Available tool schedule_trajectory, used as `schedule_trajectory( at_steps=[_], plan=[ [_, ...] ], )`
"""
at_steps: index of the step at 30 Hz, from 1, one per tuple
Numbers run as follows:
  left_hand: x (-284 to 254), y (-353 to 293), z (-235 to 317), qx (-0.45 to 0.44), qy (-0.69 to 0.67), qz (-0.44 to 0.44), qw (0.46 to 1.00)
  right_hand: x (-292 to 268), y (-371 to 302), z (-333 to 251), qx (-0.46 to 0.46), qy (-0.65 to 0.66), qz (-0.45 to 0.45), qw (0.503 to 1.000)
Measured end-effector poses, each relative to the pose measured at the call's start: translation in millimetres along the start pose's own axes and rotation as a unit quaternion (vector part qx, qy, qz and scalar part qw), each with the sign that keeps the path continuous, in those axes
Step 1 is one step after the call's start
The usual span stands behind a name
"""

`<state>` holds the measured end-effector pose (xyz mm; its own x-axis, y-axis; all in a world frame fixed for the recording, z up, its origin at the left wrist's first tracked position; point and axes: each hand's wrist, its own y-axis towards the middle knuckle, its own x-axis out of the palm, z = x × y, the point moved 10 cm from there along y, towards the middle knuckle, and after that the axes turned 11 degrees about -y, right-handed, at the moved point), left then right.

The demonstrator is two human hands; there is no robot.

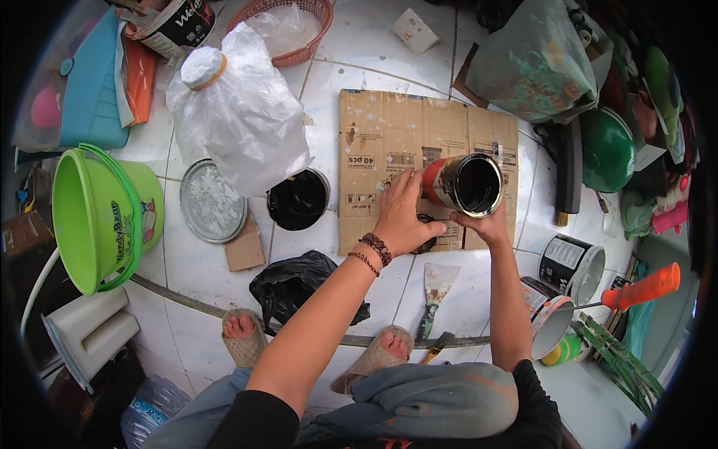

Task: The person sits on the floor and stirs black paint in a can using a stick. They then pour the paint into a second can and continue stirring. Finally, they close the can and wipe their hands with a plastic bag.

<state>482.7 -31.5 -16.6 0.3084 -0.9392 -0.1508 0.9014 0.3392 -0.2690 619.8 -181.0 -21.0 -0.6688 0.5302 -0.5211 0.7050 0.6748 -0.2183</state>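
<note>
An orange-red paint can (443, 182) with black inside is tipped so its mouth tilts toward me, above a flattened cardboard sheet (366, 161). My right hand (486, 226) grips it from below, near the rim. Beside the can's left end is my left hand (404, 217), fingers stretched and thumb spread; whether its fingertips press on the can is hard to see. A dark round piece (428, 238), partly hidden, lies under that hand on the cardboard. Left of the sheet stands an open container of glossy black (298, 200), partly under a clear plastic bag (243, 120).
A paint-stained grey lid (213, 200) and a green bucket (90, 217) are at left. Close to my feet lie a black plastic bag (299, 284), a putty knife (432, 295) and a brush (438, 346). Open tubs (572, 266) and an orange-handled roller (642, 288) crowd the right.
</note>
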Motion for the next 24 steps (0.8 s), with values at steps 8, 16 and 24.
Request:
schedule_trajectory(
  at_steps=[8,16,24],
  plan=[
    [35,24,-11,-0.053,0.049,-0.054,0.996,2,-2,-2,0.005,0.032,0.011,0.999],
    [32,22,2,-0.009,0.016,-0.029,0.999,3,-3,3,0.009,0.006,-0.002,1.0],
    [29,22,23,0.032,-0.004,-0.013,0.999,4,-2,2,0.015,0.039,0.003,0.999]
  ],
)
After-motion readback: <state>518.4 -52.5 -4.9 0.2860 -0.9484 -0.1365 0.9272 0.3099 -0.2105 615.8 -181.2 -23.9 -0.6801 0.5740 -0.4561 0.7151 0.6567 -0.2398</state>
